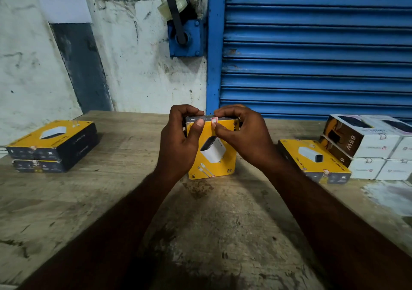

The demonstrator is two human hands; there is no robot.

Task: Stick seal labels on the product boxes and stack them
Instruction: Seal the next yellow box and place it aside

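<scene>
While both hands clasp it from either side, the yellow charger box (214, 156) stands tilted at the middle of the wooden table (200, 234), its printed yellow face turned up toward the camera. Its near edge seems to rest on the table, though it may be held just above it.

The left hand (178, 138) has its fingers curled over the box's far top edge and its thumb (199, 124) laid on the yellow face near the upper left corner. The right hand (243, 131) wraps the upper right corner the same way, its thumb tip at the red-and-white seal label (214, 120), which folds over the middle of the top edge.

On the left of the table, well apart, lies a stack of two yellow-and-black boxes (53, 147). On the right, a single yellow box (312, 158) with a seal label on its near edge lies flat, just beside white 65W boxes (374, 151) stacked two high.

Behind the table are a blue roller shutter (312, 44) and a stained white wall (138, 71), with a roll of clear tape (172, 4) hanging by the shutter frame.
</scene>
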